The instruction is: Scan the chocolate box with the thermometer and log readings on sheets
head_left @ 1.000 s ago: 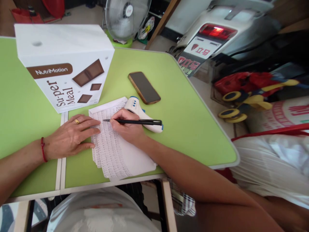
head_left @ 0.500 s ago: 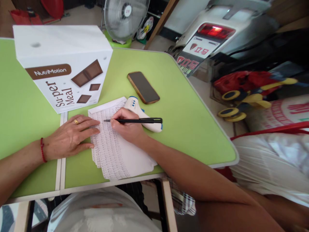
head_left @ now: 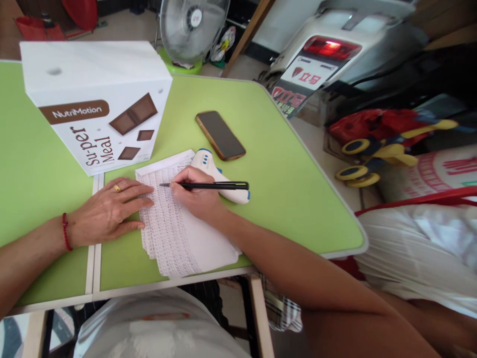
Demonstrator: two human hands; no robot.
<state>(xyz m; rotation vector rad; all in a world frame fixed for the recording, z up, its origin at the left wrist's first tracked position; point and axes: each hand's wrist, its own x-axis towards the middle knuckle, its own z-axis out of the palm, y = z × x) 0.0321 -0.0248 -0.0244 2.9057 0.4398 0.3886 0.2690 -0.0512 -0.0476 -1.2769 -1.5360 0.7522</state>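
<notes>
Between the fingers and thumb of my right hand point(head_left: 199, 196) is a black pen point(head_left: 219, 186), its tip pointing left at the sheets of paper point(head_left: 171, 233). Rows of small handwriting cover the papers' left part; the lower right part is blank. My left hand point(head_left: 112, 211) lies flat with fingers spread, its fingertips on the left edge of the sheets. A gold ring and a red bracelet are on it. Partly behind my right hand lies a white and blue handheld thermometer point(head_left: 204, 160). A dark smartphone point(head_left: 221, 135) in a brown case rests beyond it.
A large white NutriMotion box point(head_left: 100, 109) stands on the green table point(head_left: 290, 199) at the back left. Past the table are a fan point(head_left: 194, 30), a white scooter point(head_left: 316, 54) and a yellow and blue wheeled toy point(head_left: 372, 154). A person in white clothing point(head_left: 421, 243) is at the right.
</notes>
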